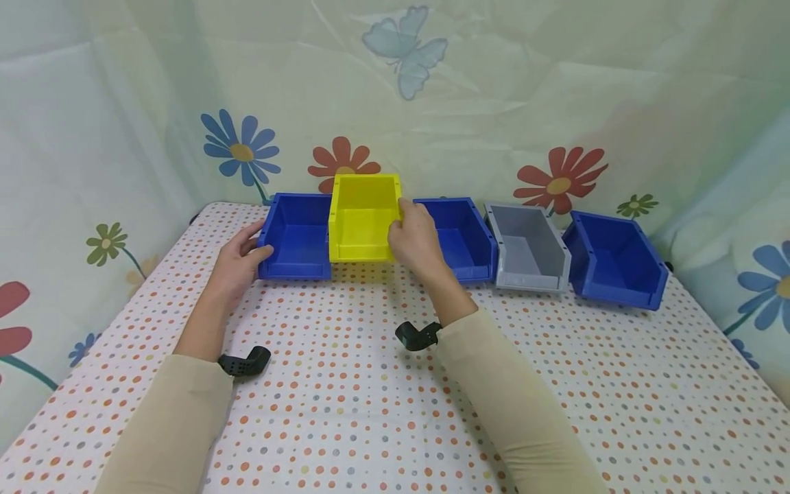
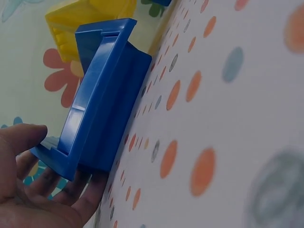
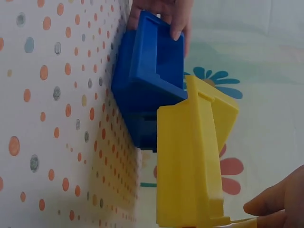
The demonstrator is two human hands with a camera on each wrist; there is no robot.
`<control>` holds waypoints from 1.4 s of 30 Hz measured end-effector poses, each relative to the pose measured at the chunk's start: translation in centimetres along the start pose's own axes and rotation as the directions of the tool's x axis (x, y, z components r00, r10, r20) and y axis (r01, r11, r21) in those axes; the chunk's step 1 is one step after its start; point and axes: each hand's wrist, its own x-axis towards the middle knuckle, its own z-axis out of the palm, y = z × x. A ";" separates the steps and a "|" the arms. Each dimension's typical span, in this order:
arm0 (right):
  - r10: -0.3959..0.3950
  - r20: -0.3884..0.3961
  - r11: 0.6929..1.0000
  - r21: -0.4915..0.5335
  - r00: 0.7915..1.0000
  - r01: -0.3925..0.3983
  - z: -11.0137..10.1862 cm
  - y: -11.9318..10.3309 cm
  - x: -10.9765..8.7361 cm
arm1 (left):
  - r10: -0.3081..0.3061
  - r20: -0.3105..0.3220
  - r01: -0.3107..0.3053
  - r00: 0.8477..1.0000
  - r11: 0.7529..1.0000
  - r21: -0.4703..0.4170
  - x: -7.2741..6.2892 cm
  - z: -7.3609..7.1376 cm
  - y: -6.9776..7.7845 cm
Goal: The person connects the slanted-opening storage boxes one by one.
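My left hand (image 1: 237,257) holds the left wall of a blue storage bin (image 1: 300,237) that stands on the table, its thumb at the front rim. In the left wrist view the fingers (image 2: 71,192) spread along the bin's outer side. To the right of that bin, a yellow storage bin (image 1: 365,219) hangs above the tabletop with a yellowish shadow below it. My right hand (image 1: 418,237) pinches its right wall. The right wrist view shows the yellow bin (image 3: 183,166) raised off the cloth and close beside the blue bin (image 3: 147,61). Both bins look bare inside.
To the right stand another blue bin (image 1: 465,237), a grey bin (image 1: 527,247) and a blue bin (image 1: 617,261) at the far end. A dotted cloth (image 1: 345,398) covers the table. Behind the bins hangs a flowered curtain (image 1: 481,103).
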 end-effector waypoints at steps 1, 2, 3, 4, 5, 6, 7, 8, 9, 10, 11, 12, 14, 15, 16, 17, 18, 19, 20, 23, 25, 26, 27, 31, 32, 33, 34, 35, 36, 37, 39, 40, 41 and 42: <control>0.006 0.006 1.000 0.000 1.000 -0.006 0.0 0.0 0.0 | -0.001 0.000 0.001 1.000 1.000 -0.002 0.0 0.0 0.0; 0.014 0.013 1.000 -0.001 1.000 -0.014 0.0 0.0 0.0 | -0.003 0.001 0.003 1.000 1.000 -0.003 -0.1 0.0 0.0; 0.023 0.018 1.000 0.000 1.000 -0.023 0.0 0.0 0.0 | -0.004 0.001 0.004 1.000 1.000 -0.004 -0.1 0.0 -0.1; 0.030 0.021 1.000 -0.002 0.999 -0.030 0.0 -0.1 -0.1 | -0.007 -0.001 0.007 1.000 1.000 -0.001 -0.1 0.0 -0.1; 0.027 0.014 1.000 -0.016 1.000 -0.027 0.0 -0.1 -0.1 | -0.009 -0.002 0.009 1.000 1.000 -0.001 -0.2 0.0 -0.1; 0.021 0.004 0.999 -0.034 1.000 -0.021 0.0 -0.1 -0.1 | -0.011 -0.004 0.011 1.000 1.000 0.000 -0.2 0.0 -0.1; 0.008 -0.007 0.999 -0.051 1.000 -0.008 0.1 -0.2 -0.2 | -0.013 -0.003 0.013 1.000 1.000 0.001 -0.2 0.0 -0.2; -0.011 -0.017 0.997 -0.070 1.000 0.010 0.1 -0.3 -0.3 | -0.016 -0.004 0.016 1.000 1.000 0.000 -0.3 0.0 -0.2; -0.038 -0.027 0.995 -0.097 0.999 0.035 0.3 -0.4 -0.4 | -0.018 -0.004 0.018 1.000 1.000 0.000 -0.3 0.0 -0.2; -0.070 -0.036 0.990 -0.129 0.997 0.065 0.4 -0.5 -0.4 | -0.021 -0.004 0.021 1.000 1.000 -0.001 -0.3 0.0 -0.2; -0.108 -0.045 0.982 -0.162 0.993 0.099 0.6 -0.6 -0.6 | -0.022 -0.004 0.022 1.000 1.000 0.000 -0.3 0.0 -0.2; -0.143 -0.048 0.973 -0.188 0.989 0.132 0.8 -0.8 -0.7 | -0.023 -0.005 0.023 1.000 1.000 0.002 -0.4 0.0 -0.2; -0.216 -0.047 0.951 -0.234 0.975 0.200 1.1 -1.1 -0.9 | -0.025 -0.008 0.025 1.000 1.000 0.005 -0.4 0.1 -0.2; -0.249 -0.044 0.939 -0.257 0.967 0.230 1.3 -1.3 -0.9 | -0.024 -0.009 0.024 1.000 1.000 0.007 -0.3 0.1 -0.1; -0.279 -0.041 0.926 -0.275 0.960 0.257 1.5 -1.4 -0.9 | -0.022 -0.010 0.023 1.000 1.000 0.008 -0.3 0.1 -0.1; -0.306 -0.036 0.915 -0.288 0.951 0.283 1.6 -1.5 -0.9 | -0.021 -0.011 0.021 1.000 1.000 0.009 -0.3 0.1 -0.1; -0.328 -0.029 0.904 -0.300 0.944 0.305 1.8 -1.5 -0.8 | -0.019 -0.012 0.019 1.000 1.000 0.007 -0.3 0.2 -0.1; -0.347 -0.021 0.894 -0.308 0.938 0.324 2.0 -1.6 -0.8 | -0.017 -0.010 0.017 1.000 1.000 0.004 -0.3 0.2 -0.1; -0.365 -0.013 0.887 -0.310 0.931 0.343 2.1 -1.5 -0.7 | -0.017 -0.009 0.017 1.000 1.000 0.000 -0.3 0.2 -0.1; -0.414 0.004 0.869 -0.296 0.910 0.396 2.7 -1.2 -0.4 | -0.020 -0.005 0.020 1.000 1.000 -0.010 -0.3 0.2 -0.2; -0.439 0.017 0.862 -0.273 0.898 0.427 3.1 -1.0 -0.2 | -0.027 -0.007 0.027 1.000 1.000 -0.016 -0.4 0.2 -0.3; -0.452 0.025 0.858 -0.261 0.892 0.442 3.3 -0.9 0.0 | -0.032 -0.011 0.032 0.999 0.999 -0.013 -0.4 0.2 -0.4; -0.460 0.037 0.856 -0.248 0.887 0.454 3.5 -0.9 0.1 | -0.037 -0.016 0.037 0.999 0.999 -0.010 -0.4 0.1 -0.4; -0.454 0.120 0.856 -0.217 0.883 0.470 4.1 -0.9 0.6 | -0.042 -0.025 0.042 0.999 0.999 -0.008 -0.4 0.1 -0.5; -0.444 0.148 0.858 -0.214 0.884 0.466 4.2 -1.0 0.7 | -0.040 -0.024 0.040 0.999 0.999 -0.008 -0.3 0.1 -0.5; -0.430 0.179 0.861 -0.216 0.885 0.461 4.2 -1.1 0.8 | -0.038 -0.022 0.037 0.999 0.999 -0.011 -0.3 0.1 -0.5; -0.414 0.210 0.861 -0.223 0.885 0.456 4.3 -1.2 0.9 | -0.036 -0.019 0.035 0.999 0.999 -0.016 -0.2 0.1 -0.5; -0.396 0.243 0.863 -0.232 0.886 0.449 4.4 -1.2 1.0 | -0.034 -0.016 0.034 0.999 0.999 -0.020 -0.1 0.1 -0.5; -0.379 0.273 0.863 -0.241 0.884 0.444 4.4 -1.3 1.1 | -0.034 -0.014 0.034 0.999 0.999 -0.021 -0.1 0.2 -0.5; -0.360 0.303 0.862 -0.253 0.882 0.439 4.5 -1.3 1.2 | -0.035 -0.014 0.034 0.999 0.999 -0.024 0.0 0.2 -0.5; -0.331 0.347 0.858 -0.277 0.878 0.433 4.5 -1.3 1.4 | -0.036 -0.013 0.036 0.999 0.999 -0.027 0.0 0.3 -0.4; -0.320 0.360 0.856 -0.286 0.876 0.430 4.6 -1.3 1.4 | -0.036 -0.010 0.036 0.999 0.999 -0.031 0.1 0.3 -0.3; -0.313 0.368 0.855 -0.292 0.875 0.429 4.6 -1.3 1.5 | -0.034 -0.008 0.034 0.999 0.999 -0.036 0.1 0.3 -0.3; -0.311 0.371 0.852 -0.299 0.875 0.430 4.5 -1.3 1.5 | -0.033 -0.007 0.033 0.999 0.999 -0.040 0.1 0.4 -0.2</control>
